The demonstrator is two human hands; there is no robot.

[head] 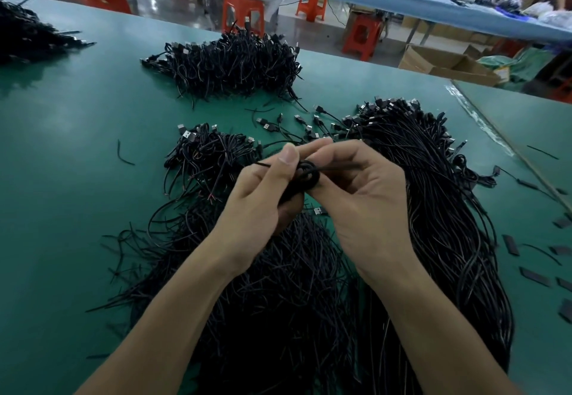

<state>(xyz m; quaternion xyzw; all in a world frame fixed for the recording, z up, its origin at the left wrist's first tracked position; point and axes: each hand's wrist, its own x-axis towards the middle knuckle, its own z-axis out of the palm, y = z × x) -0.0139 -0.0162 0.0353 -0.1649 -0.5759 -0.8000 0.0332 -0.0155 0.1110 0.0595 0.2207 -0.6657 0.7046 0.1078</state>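
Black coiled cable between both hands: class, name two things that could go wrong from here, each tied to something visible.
1. The left hand and right hand pinch the small black coiled cable, one thin end poking out; its loop could spring open.
2. It sits above a loose heap of black wires; if dropped, it might tangle or get lost there.

No writing can be read anywhere. A yellow label [502, 73] on the cardboard box [445, 61] beyond the far edge of the bench [93, 122] is too blurred to make out.
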